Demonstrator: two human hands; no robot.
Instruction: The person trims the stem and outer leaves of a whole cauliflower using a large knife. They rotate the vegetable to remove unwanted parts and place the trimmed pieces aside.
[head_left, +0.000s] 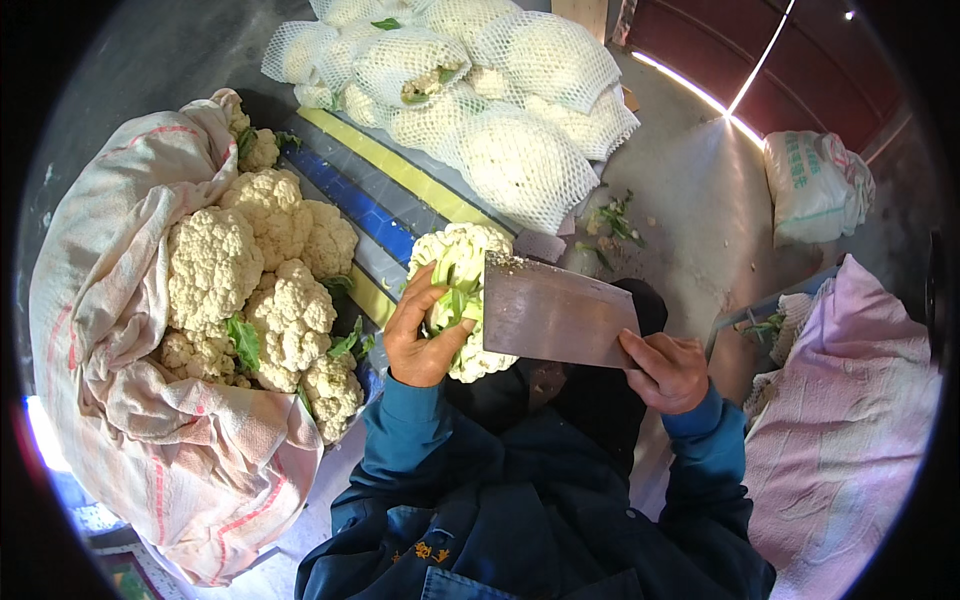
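Note:
My left hand (424, 330) grips a cauliflower (480, 358) by its underside, so the green stalk and leaf ribs face up. In my right hand (667, 371) is a cleaver (559, 311), held at the handle end. Its broad metal blade spans the gap between my hands, and the far edge overlaps the cauliflower's right side. Small crumbs cling to the blade's upper corner. Whether the blade touches the cauliflower, I cannot tell. The handle is hidden inside my right fist.
Loose cauliflowers (214, 266) lie at left, wrapped around by a striped cloth (120, 300). Several net-sleeved cauliflowers (517, 161) are piled ahead on a striped surface (375, 180). Leaf trimmings (619, 221) litter the floor. A white sack (817, 187) and a pink cloth (840, 427) are at right.

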